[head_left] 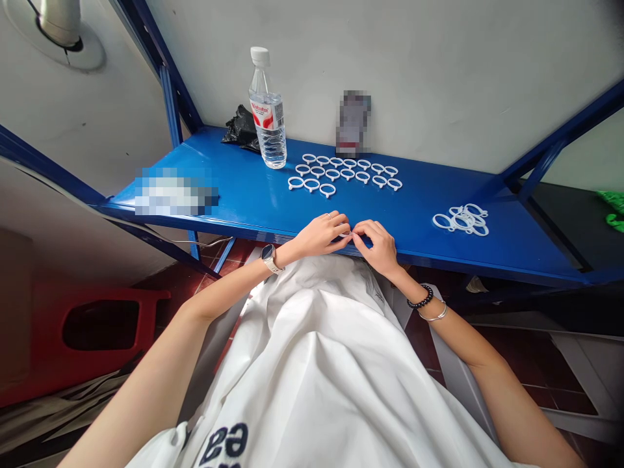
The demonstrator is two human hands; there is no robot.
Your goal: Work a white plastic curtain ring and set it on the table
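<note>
My left hand (320, 235) is closed at the front edge of the blue tabletop, its fingertips pinching a white plastic ring (344, 234) that is mostly hidden. Right beside it, my right hand (376, 246) has thumb and forefinger pressed together at the ring's right side. Beyond the hands, several white rings with small tabs (332, 175) lie spread in rough rows. A loose pile of similar rings (462, 221) rests on the right, some overlapping.
On the blue table (234, 188) stand a water bottle (269, 120) and, behind it, a crumpled black bag (242, 128). A blurred upright object (353, 123) leans against the wall. Another blurred item (175, 193) lies at left. Blue frame posts (170, 104) border the table.
</note>
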